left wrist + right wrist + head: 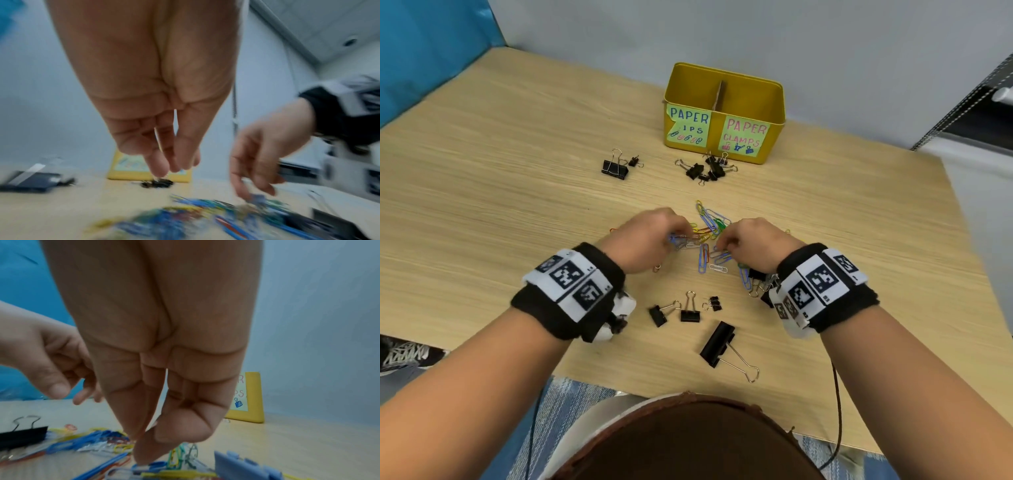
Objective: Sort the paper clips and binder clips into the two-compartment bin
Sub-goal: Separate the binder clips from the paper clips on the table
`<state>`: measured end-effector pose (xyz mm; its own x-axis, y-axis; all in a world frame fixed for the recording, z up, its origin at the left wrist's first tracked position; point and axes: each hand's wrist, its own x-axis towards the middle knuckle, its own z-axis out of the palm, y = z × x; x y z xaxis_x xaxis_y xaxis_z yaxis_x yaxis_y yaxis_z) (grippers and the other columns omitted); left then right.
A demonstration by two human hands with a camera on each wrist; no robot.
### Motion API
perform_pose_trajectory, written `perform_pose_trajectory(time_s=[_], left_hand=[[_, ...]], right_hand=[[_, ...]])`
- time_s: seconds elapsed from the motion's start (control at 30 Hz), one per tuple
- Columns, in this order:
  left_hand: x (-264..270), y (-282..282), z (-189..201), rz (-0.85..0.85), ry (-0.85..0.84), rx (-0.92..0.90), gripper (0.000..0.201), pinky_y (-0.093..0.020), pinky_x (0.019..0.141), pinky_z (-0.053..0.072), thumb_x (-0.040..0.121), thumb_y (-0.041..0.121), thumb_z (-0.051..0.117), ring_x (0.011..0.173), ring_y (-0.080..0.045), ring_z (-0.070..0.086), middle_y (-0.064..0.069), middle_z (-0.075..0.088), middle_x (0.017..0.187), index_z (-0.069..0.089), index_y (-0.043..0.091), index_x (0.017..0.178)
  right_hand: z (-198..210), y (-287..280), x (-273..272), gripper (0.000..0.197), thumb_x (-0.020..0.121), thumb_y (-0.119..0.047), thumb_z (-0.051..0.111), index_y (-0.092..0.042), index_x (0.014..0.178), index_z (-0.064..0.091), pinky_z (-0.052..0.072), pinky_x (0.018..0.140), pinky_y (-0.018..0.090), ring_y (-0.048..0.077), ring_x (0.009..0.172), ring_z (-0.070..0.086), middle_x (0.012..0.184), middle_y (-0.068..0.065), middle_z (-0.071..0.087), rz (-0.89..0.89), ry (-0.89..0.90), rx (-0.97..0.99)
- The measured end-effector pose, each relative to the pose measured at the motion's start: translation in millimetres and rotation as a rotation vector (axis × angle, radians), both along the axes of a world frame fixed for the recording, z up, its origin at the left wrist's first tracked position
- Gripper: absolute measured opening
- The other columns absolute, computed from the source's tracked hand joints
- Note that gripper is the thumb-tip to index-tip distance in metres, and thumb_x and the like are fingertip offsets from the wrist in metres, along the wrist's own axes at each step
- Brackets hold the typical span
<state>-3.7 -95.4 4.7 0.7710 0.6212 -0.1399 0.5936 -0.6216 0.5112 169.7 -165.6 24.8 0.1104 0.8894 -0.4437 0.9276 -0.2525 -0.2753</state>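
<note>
A yellow two-compartment bin [774, 137] stands at the back, labelled for paper clips on the left and paper clamps on the right. Coloured paper clips [714, 222] lie in a pile at mid-table. My left hand [678, 236] is at the pile's left edge, its bunched fingers curled round some silver and blue clips. My right hand [722, 245] is at the pile's right edge. Its thumb and forefinger [141, 456] pinch a blue paper clip [156, 464] lying on the table. Black binder clips sit in a cluster before the bin [705, 168].
More binder clips lie at the back left [614, 168], in front of the pile [690, 311] and under my right wrist [756, 277]. A large one [717, 344] lies near the wooden table's [517, 171] front edge. A wall stands behind the bin.
</note>
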Motion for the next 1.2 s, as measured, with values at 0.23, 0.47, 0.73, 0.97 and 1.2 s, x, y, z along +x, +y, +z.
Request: perform_pose_trajectory(time_s=[0.23,0.47,0.73,0.97,1.2], left_hand=[[-38.5,17.9,-5.2,0.012,0.273,-0.043,0.032,-0.021,0.069,0.036,0.07,0.01,0.072,0.08,-0.015,0.051,0.001,0.054,0.087,0.068,0.017,0.102],[-63.4,9.4,-10.8,0.072,0.201,-0.186,0.026,-0.011,0.054,0.038,0.065,0.016,0.08,0.056,-0.001,0.053,0.006,0.058,0.065,0.057,0.026,0.063],[-52.9,-9.6,-14.6,0.034,0.2,-0.279,0.021,-0.011,0.051,0.033,0.066,0.025,0.081,0.049,0.003,0.047,0.01,0.055,0.058,0.06,0.024,0.069],[-49.0,18.2,-9.3,0.206,0.157,-0.112,0.05,-0.037,0.096,0.045,0.077,0.021,0.069,0.107,-0.022,0.051,-0.004,0.046,0.112,0.051,0.021,0.123],[-9.9,33.1,-15.1,0.088,0.321,-0.065,0.045,-0.032,0.089,0.043,0.078,-0.003,0.055,0.111,-0.029,0.053,-0.011,0.052,0.118,0.052,0.011,0.12]], right_hand=[[5.5,2.0,-1.7,0.033,0.089,-0.002,0.043,-0.015,0.107,0.068,0.038,0.073,0.022,0.015,0.087,0.051,0.103,0.004,0.058,-0.003,0.071,0.029],[-6.2,8.0,-25.5,0.03,0.088,-0.005,0.045,-0.012,0.107,0.067,0.038,0.065,0.016,0.018,0.09,0.054,0.101,0.007,0.063,0.103,0.108,0.009],[-16.3,21.0,-70.2,0.034,0.089,-0.007,0.045,-0.013,0.115,0.066,0.039,0.086,0.019,0.02,0.11,0.058,0.117,0.006,0.066,0.297,0.141,-0.039],[-0.2,21.1,-21.1,0.026,0.089,-0.007,0.046,-0.018,0.1,0.068,0.042,0.07,0.019,0.018,0.091,0.058,0.104,0.005,0.066,0.106,0.092,-0.043],[0.8,11.5,54.7,0.026,0.079,-0.007,0.066,-0.013,0.104,0.067,0.038,0.065,0.022,0.018,0.084,0.051,0.092,0.002,0.055,-0.141,-0.17,-0.026]])
